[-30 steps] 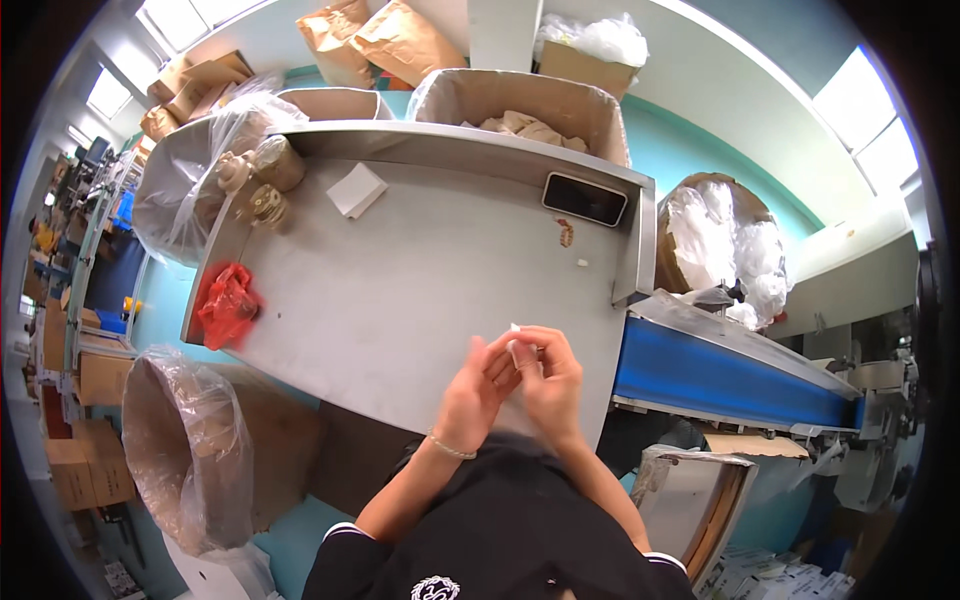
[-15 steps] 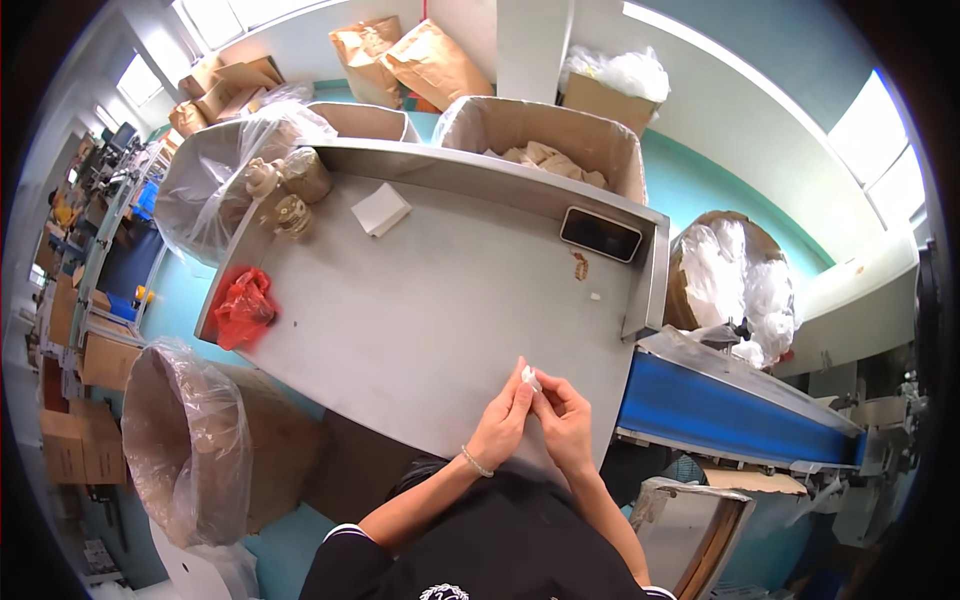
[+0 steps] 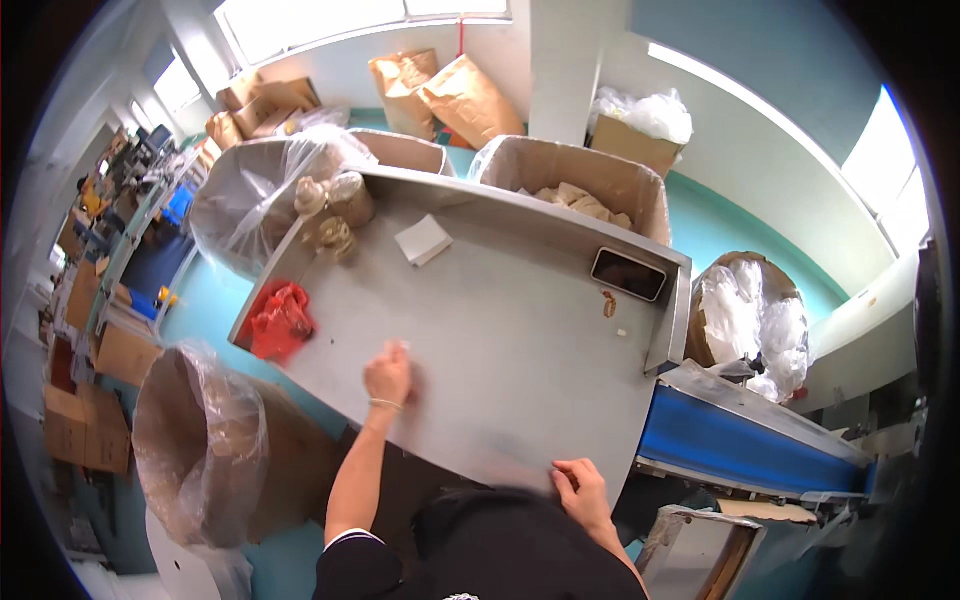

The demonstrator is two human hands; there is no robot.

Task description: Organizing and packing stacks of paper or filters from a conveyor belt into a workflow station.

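Observation:
My left hand [image 3: 388,376], blurred by motion, is closed above the left part of the grey metal table [image 3: 480,340]. Something pale shows at its fingertips, too smeared to name. Near the table's front edge, my right hand [image 3: 585,490] has loosely bent fingers, with thumb and forefinger apart and nothing visible between them. A small white piece [image 3: 622,332] lies on the right side of the tabletop, close to a small brown curled item [image 3: 609,304]. A red plastic bag [image 3: 283,322] sits at the left edge, beyond my left hand.
A phone [image 3: 629,275] lies by the raised back rim. Toward the back left are a white box [image 3: 423,240] and brown tape-like rolls [image 3: 335,238]. A blue conveyor belt [image 3: 740,448] adjoins the right. Lined bins surround the table, including one [image 3: 190,440] at left.
My hands, together on a small white thing before, have parted. The left has swung left across the table; the right has dropped back toward my body. The view has shifted slightly.

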